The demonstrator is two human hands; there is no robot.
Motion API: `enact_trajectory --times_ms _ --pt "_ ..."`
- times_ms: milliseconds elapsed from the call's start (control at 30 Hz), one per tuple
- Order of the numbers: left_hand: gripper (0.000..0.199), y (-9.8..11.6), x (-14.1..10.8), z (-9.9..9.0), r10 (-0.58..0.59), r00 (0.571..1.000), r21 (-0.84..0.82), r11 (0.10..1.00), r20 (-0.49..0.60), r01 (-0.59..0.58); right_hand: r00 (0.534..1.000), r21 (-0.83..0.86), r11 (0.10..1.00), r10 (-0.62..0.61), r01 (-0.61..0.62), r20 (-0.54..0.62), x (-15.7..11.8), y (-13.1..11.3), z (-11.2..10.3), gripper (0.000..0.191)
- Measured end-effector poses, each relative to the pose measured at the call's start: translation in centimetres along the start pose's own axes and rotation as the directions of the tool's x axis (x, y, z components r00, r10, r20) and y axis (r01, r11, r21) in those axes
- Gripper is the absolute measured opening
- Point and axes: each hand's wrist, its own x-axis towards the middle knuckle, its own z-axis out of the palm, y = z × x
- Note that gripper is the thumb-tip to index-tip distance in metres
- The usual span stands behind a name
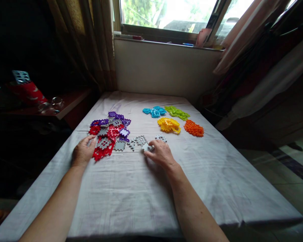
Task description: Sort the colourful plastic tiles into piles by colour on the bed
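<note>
My right hand (162, 152) pinches a grey toothed building tile (146, 147) between thumb and fingers, just above or on the cloth. Close beside it are a grey lattice tile (141, 140) and another grey piece (161, 137). At the left edge of a mixed pile, my left hand (83, 151) rests with thumb and fingers apart, holding nothing that I can see. Red tiles (103, 155), purple tiles (119, 117) and grey tiles (104, 143) overlap in that pile. A flat grey tile (120, 145) lies at its right side.
Sorted heaps lie farther back on the cloth-covered table (131, 195): blue tiles (154, 111), green tiles (177, 113), yellow tiles (168, 125) and orange tiles (194, 128). A side cabinet (75, 101) with glass items stands left, a window sill (166, 43) behind.
</note>
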Motion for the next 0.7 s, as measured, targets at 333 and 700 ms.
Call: enact_trajectory --times_ms 333,700 --pt "0.036 0.0 0.2 -0.2 -0.026 1.000 0.033 0.999 0.013 0.026 0.915 0.026 0.951 0.303 -0.307 -0.266 1.2 5.1 1.1 0.022" --pt "0.035 0.3 0.1 -0.2 -0.051 0.998 0.027 0.998 0.021 0.050 0.985 0.003 1.000 0.001 -0.001 -0.172 1.5 -0.1 2.1 0.031"
